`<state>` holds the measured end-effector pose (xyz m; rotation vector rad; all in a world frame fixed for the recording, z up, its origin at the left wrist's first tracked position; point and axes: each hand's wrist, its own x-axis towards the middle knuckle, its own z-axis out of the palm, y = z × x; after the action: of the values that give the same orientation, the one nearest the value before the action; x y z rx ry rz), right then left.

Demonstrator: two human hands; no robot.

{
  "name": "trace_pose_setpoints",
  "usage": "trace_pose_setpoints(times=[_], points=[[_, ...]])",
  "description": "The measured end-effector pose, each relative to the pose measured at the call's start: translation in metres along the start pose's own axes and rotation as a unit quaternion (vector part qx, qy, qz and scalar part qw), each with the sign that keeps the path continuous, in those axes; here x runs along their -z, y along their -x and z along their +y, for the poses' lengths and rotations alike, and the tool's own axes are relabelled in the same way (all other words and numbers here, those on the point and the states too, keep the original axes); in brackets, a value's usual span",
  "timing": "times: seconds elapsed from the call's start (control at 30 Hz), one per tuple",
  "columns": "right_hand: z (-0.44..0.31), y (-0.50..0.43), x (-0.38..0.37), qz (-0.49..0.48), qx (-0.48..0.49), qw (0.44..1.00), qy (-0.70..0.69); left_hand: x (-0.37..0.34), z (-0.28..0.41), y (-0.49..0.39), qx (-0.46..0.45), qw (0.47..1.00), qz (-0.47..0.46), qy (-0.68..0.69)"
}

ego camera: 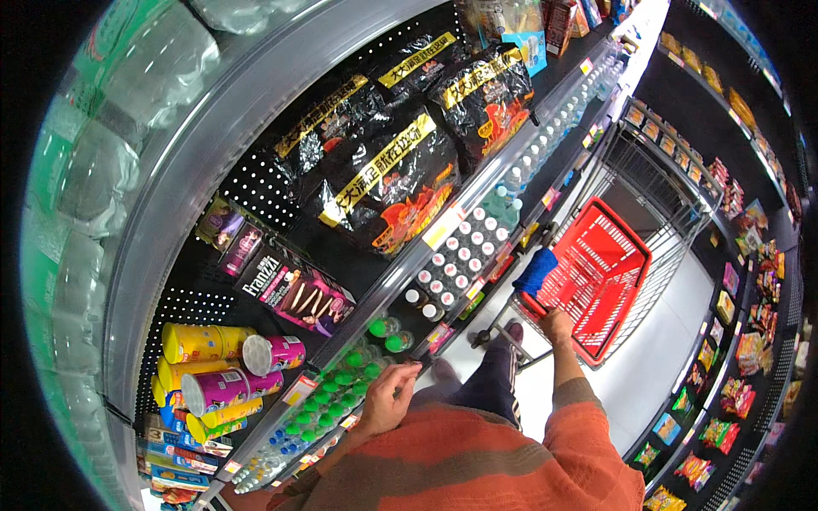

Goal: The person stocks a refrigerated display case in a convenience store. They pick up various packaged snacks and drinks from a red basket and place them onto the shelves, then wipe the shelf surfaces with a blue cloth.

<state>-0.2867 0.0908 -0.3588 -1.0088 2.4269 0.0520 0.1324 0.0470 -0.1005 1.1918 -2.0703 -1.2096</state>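
My right hand (pixel 558 327) is closed around the handle side of a metal wire shopping cart (pixel 664 255), by the near rim of a red plastic basket (pixel 597 281). The basket sits inside the cart, and no goods show in it. A blue cloth-like thing (pixel 535 271) hangs at the handle, left of that hand. In front of my body, my left hand (pixel 391 395) is raised with loosely bent fingers and nothing visible in it. It is close to the shelf edge, above bottles with green caps (pixel 332 399).
On the left shelf are large black snack bags (pixel 396 185), a boxed snack (pixel 294 284) and purple and yellow canisters (pixel 217 389). White-capped bottles (pixel 457 255) stand on a lower shelf. Packaged snacks (pixel 722 434) line the shelves at right. White floor (pixel 645 358) shows beside the cart.
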Motion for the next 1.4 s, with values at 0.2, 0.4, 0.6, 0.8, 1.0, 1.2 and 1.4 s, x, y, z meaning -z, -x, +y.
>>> trace_pose_setpoints(times=[0.2, 0.4, 0.6, 0.8, 1.0, 1.2, 1.4], points=[[0.015, -0.042, 0.021, 0.004, 0.002, 1.0, 0.016, -0.012, 0.033, -0.036, -0.012, 0.998, 0.048, -0.029], [0.034, -0.085, 0.035, 0.024, 0.0, 1.0, -0.019, -0.011, 0.095, -0.106, -0.083, 0.976, 0.173, -0.106], [0.046, -0.111, 0.054, -0.034, -0.01, 0.999, 0.015, 0.002, 0.143, -0.181, -0.142, 0.926, 0.301, -0.177], [0.057, -0.13, 0.043, -0.053, 0.015, 0.998, 0.01, -0.014, 0.165, -0.22, -0.103, 0.922, 0.348, -0.137], [0.074, -0.138, 0.028, -0.105, 0.08, 0.991, -0.034, -0.046, 0.167, -0.232, -0.083, 0.944, 0.299, -0.11], [0.06, -0.145, 0.129, -0.002, 0.222, 0.973, -0.067, -0.05, 0.149, -0.23, -0.078, 0.954, 0.279, -0.073], [-0.117, -0.083, 0.379, 0.244, 0.468, 0.806, -0.267, -0.06, 0.135, -0.222, -0.085, 0.966, 0.244, -0.003]])
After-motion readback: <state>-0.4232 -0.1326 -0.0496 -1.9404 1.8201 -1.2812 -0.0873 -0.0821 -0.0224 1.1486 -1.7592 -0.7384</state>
